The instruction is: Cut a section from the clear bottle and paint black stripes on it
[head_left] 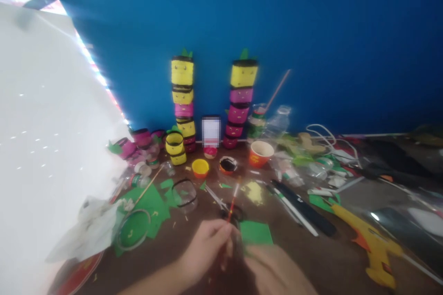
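Note:
My left hand point(209, 242) is closed, its thumb and fingers pinching a thin red stick point(232, 205) with a pale upper end, possibly a paintbrush. Close beside it on the right, my right hand point(275, 265) is smeared by motion, so its fingers and anything in them cannot be made out. Just beyond the stick lies a pair of scissors point(218, 199), its dark handles partly hidden behind the stick. A green paper square point(256, 232) rests flat in front of my right hand. A clear plastic ring with a black rim point(185, 193) stands to the left.
Two stacks of decorated cups, left point(182, 73) and right point(238, 113), stand against the blue wall. Before them are a yellow paint cup point(200, 167), a black paint cup point(228, 164) and a paper cup point(260, 154). A yellow glue gun point(375, 244) lies right; green paper point(152, 203) lies left.

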Action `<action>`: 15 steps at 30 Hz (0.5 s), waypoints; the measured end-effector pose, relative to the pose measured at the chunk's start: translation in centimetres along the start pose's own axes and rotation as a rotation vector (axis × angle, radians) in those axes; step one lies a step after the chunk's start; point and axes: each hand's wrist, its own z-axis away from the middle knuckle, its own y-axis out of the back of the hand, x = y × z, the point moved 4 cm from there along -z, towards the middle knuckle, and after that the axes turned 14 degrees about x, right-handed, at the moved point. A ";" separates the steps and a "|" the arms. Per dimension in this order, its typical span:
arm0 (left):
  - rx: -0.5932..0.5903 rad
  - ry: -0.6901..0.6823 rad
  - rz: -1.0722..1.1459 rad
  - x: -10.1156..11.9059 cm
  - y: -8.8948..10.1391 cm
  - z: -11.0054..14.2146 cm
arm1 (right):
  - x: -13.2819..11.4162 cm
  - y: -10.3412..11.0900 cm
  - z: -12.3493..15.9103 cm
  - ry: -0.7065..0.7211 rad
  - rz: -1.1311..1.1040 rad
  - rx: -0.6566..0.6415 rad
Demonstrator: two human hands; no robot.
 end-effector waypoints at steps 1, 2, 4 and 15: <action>-0.013 -0.001 -0.020 0.2 0.2 0.2 | 0.7 1.4 -0.8 -0.014 0.010 0.117; -0.019 -0.010 -0.045 0.5 0.4 0.4 | 1.7 2.4 -1.6 -0.106 0.039 0.181; -0.011 -0.050 -0.112 0.8 0.6 0.8 | 3.4 3.9 -3.1 -0.279 0.066 0.271; 0.047 -0.163 -0.307 1.8 1.2 2.0 | 5.1 5.4 -6.9 -0.384 -0.006 0.257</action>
